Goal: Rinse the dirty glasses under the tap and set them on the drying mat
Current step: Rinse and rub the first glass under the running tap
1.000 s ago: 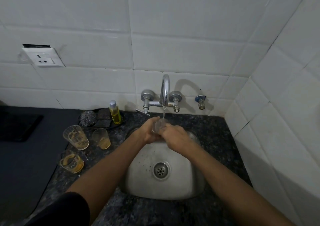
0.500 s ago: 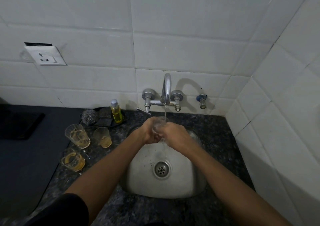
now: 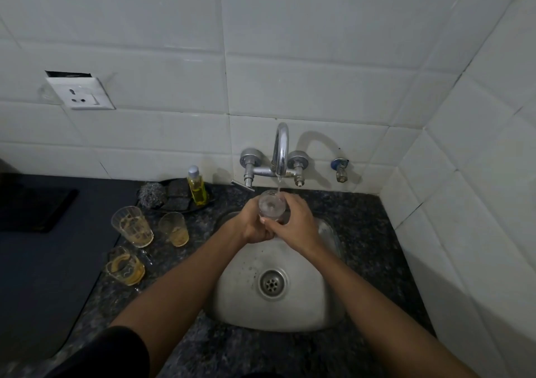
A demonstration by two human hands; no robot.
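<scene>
A clear glass (image 3: 271,206) is held upright under the chrome tap (image 3: 280,150), and a thin stream of water runs into its mouth. My left hand (image 3: 253,223) grips it from the left and my right hand (image 3: 295,224) wraps round it from the right, above the steel sink (image 3: 240,299). Three dirty glasses with yellowish residue stand on the granite counter to the left: a tall one (image 3: 132,226), a smaller one (image 3: 174,229) and a low one (image 3: 125,266). The dark mat (image 3: 43,264) lies at the far left.
A yellow soap bottle (image 3: 196,186), a steel scrubber (image 3: 153,193) and dark sponges sit on a black dish behind the glasses. A second small valve (image 3: 340,168) is on the wall right of the tap. A socket (image 3: 81,92) is on the tiled wall.
Both hands have kept the glass under the running water, raising and turning it slightly so its open mouth now shows more plainly. The other glasses have not moved.
</scene>
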